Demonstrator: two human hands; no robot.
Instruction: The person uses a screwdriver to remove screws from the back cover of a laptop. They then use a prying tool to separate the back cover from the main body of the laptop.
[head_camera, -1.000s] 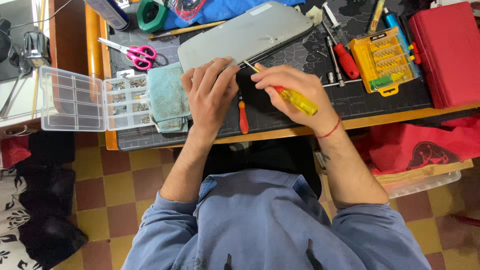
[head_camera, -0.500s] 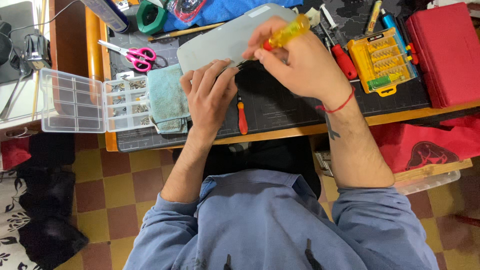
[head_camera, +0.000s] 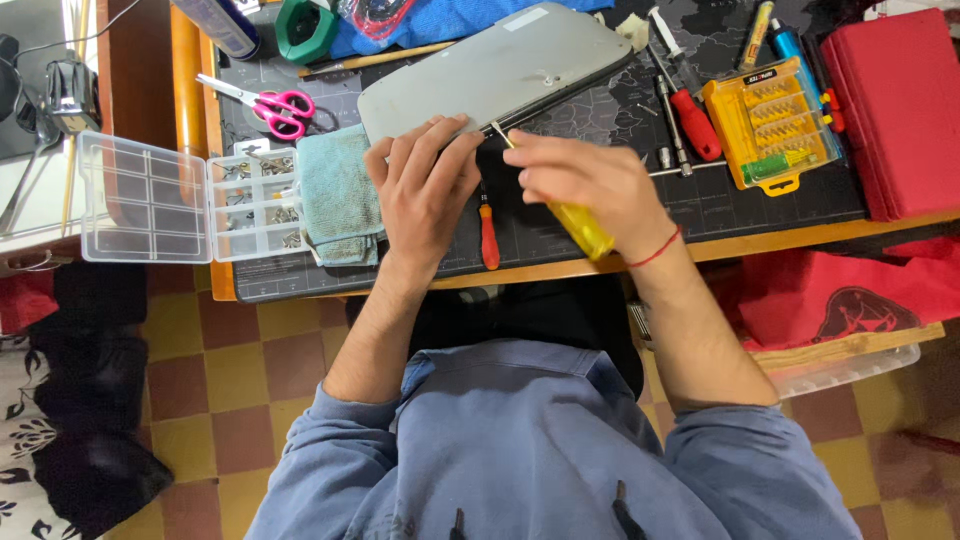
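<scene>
Laptop (head_camera: 500, 70) lies closed on mat (head_camera: 720, 200), near corner hidden under left hand (head_camera: 425, 190), fingers spread flat. Right hand (head_camera: 585, 185) grips yellow screwdriver (head_camera: 580, 228); shaft mostly covered, tip contact at laptop edge unclear. Red screwdriver (head_camera: 488, 232) partly hidden between hands.

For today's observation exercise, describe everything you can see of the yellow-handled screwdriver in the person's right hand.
The yellow-handled screwdriver has a translucent yellow handle, plastic by its look, and a thin silvery metal shaft. The right hand grips it over the upper handle, hiding that part; the handle's butt sticks out toward the person. It lies tilted, with the shaft running up and left, and its tip meets the near edge of the grey laptop, close to the fingertips of the left hand. It hangs above the dark mat.
</scene>
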